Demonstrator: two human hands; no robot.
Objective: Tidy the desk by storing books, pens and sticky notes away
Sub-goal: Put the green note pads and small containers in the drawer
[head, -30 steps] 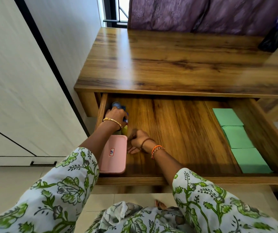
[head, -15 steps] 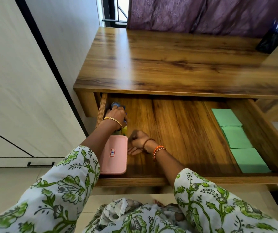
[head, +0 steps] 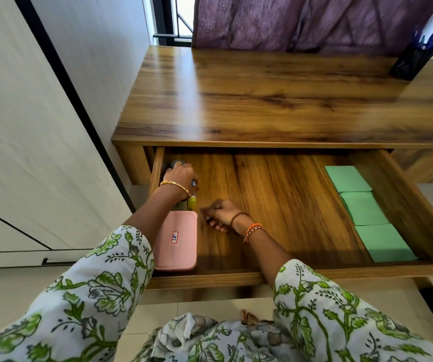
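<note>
The head camera looks down into an open wooden desk drawer (head: pixel 283 275) under a bare wooden desktop (head: pixel 262 100). The left hand (head: pixel 181 177) reaches into the drawer's back left corner, fingers curled over a small cluster of pen-like items (head: pixel 191 201), yellow and blue tips showing beneath the wrist; whether it actually grips them cannot be told. Their long axis seems to run front to back, along the drawer's left wall. Just in front of them lies a pink rectangular zip pouch (head: pixel 177 241), touching or nearly so. The right hand (head: pixel 220 212) rests loosely curled and empty on the drawer floor beside the pouch. Three green sticky-note pads (head: pixel 364 209) line the right side. A dark pen holder (head: pixel 411 61) stands at the desktop's far right. The left hand is clearly the nearer one to the pens.
</note>
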